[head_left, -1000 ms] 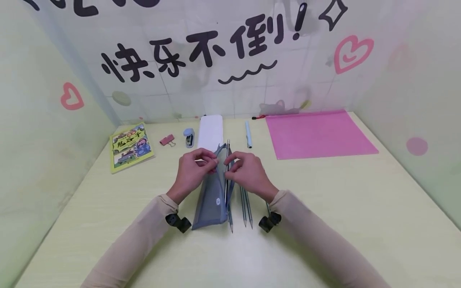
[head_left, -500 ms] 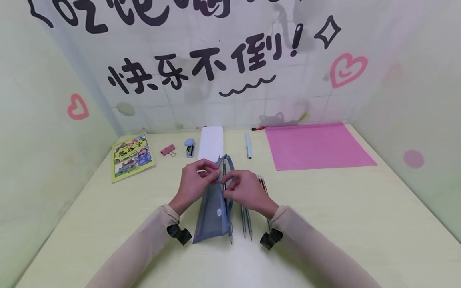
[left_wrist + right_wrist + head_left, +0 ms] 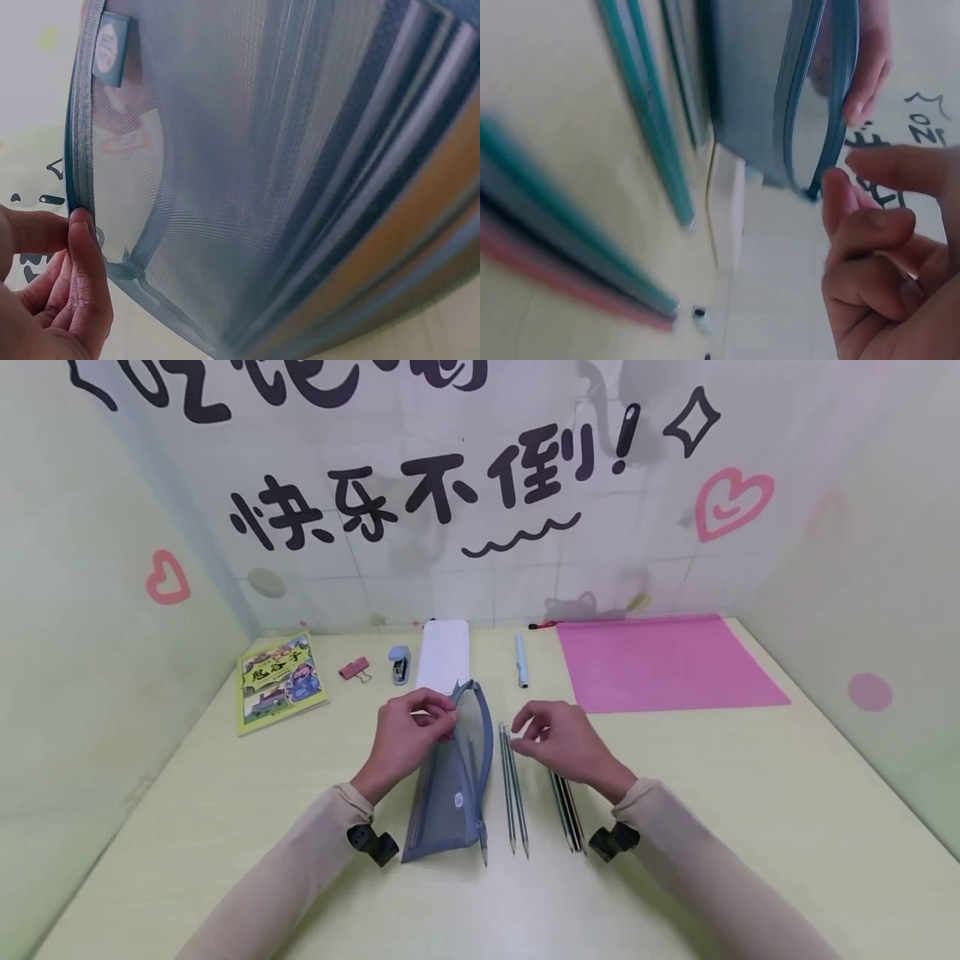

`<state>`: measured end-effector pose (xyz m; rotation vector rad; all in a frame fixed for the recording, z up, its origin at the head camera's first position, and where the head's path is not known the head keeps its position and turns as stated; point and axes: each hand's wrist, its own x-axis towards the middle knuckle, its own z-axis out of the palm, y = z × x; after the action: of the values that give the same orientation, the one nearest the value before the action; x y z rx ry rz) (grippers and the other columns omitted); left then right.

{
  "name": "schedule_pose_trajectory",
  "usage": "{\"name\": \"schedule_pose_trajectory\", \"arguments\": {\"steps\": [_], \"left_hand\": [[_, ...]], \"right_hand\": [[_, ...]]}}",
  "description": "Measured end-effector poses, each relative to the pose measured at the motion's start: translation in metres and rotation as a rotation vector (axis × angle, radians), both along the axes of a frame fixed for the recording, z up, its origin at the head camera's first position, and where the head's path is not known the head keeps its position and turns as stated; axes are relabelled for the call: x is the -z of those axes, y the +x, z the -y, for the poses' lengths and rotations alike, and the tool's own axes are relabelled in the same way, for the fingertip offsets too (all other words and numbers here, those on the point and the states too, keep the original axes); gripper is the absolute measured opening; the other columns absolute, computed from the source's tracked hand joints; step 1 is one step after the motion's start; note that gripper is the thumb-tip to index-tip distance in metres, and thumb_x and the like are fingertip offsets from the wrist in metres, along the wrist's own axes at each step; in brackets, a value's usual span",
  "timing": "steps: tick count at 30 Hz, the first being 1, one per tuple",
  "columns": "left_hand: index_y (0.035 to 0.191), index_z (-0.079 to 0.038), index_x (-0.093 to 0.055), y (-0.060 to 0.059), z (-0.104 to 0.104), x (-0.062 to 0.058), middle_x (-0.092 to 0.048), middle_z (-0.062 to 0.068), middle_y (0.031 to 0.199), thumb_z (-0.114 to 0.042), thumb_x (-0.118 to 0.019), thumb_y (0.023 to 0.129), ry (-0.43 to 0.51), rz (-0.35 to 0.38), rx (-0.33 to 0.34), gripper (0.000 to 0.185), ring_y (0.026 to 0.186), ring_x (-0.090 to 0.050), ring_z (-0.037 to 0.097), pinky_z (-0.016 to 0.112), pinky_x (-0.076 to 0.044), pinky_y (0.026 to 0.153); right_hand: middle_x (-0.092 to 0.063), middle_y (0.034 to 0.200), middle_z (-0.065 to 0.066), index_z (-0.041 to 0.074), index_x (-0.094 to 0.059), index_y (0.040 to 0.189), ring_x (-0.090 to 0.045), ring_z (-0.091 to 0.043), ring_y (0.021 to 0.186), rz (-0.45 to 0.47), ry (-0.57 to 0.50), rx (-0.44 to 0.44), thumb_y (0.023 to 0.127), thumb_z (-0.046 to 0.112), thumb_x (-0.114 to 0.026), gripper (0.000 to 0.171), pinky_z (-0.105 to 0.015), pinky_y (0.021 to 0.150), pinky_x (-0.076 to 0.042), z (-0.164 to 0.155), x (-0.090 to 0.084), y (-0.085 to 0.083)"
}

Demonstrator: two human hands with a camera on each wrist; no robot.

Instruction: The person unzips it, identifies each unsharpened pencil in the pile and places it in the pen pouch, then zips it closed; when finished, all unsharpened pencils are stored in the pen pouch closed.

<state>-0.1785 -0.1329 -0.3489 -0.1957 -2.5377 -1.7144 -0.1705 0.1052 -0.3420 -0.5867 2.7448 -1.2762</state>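
Head view: the left hand [image 3: 405, 739] has a pinch on the top edge of a blue-grey mesh zip pouch [image 3: 442, 810], which is propped on the pale yellow-green bench [image 3: 675, 860] with its mouth gaping. The right hand [image 3: 564, 739] is off to the side, fingers loosely bent with nothing in them. Two slim green pencils [image 3: 517, 795] lie just beside the pouch, and a bunch of green, black and reddish pencils [image 3: 567, 812] is partly hidden by that hand.

Left wrist cam: thumb and forefinger pressed together on the zip edge; some long slim stuff shows through the mesh, too blurry to pin down.

Right wrist cam: thumb and forefinger tips slightly apart, other fingers curled in, holding zilch.
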Motion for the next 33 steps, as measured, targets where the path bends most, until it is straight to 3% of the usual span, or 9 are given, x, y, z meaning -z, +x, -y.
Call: {"name": "schedule_pose_trajectory", "arguments": {"steps": [6, 11, 26, 33], "left_hand": [[0.104, -0.004, -0.070, 0.001, 0.001, 0.001, -0.072, 0.015, 0.093, -0.011, -0.072, 0.092, -0.012, 0.014, 0.000, 0.014, 0.070, -0.072, 0.012, 0.027, -0.064, 0.071], [0.104, -0.004, -0.070, 0.003, 0.000, 0.001, -0.071, 0.015, 0.094, -0.010, -0.072, 0.091, -0.018, 0.034, 0.009, 0.015, 0.070, -0.072, 0.013, 0.029, -0.064, 0.071], [0.104, -0.005, -0.070, -0.001, 0.002, -0.005, -0.070, 0.014, 0.094, -0.010, -0.072, 0.091, -0.030, 0.028, 0.014, 0.013, 0.070, -0.071, 0.012, 0.027, -0.064, 0.070], [0.104, -0.004, -0.070, -0.001, 0.002, -0.004, -0.070, 0.015, 0.095, -0.009, -0.072, 0.091, -0.022, 0.045, 0.021, 0.014, 0.071, -0.072, 0.013, 0.028, -0.064, 0.071]], "right_hand": [[-0.065, 0.071, 0.001, 0.009, -0.069, 0.092, -0.054, -0.011, 0.061, 0.073, 0.173, -0.112, 0.085, 0.011, -0.075, 0.010, -0.024, 0.056, -0.046, -0.026, 0.016, -0.001], [-0.064, 0.072, 0.001, 0.008, -0.069, 0.090, -0.052, -0.010, 0.063, 0.058, 0.254, -0.135, 0.083, 0.002, -0.071, 0.009, -0.023, 0.056, -0.045, -0.036, 0.025, -0.001], [-0.065, 0.073, 0.000, 0.009, -0.068, 0.082, -0.054, -0.011, 0.066, 0.017, 0.338, -0.131, 0.078, -0.006, -0.067, 0.016, -0.022, 0.058, -0.046, -0.041, 0.023, -0.006], [-0.064, 0.072, -0.001, 0.009, -0.066, 0.081, -0.055, -0.011, 0.064, 0.041, 0.365, -0.146, 0.079, -0.001, -0.069, 0.010, -0.023, 0.057, -0.046, -0.036, 0.027, -0.006]]}}
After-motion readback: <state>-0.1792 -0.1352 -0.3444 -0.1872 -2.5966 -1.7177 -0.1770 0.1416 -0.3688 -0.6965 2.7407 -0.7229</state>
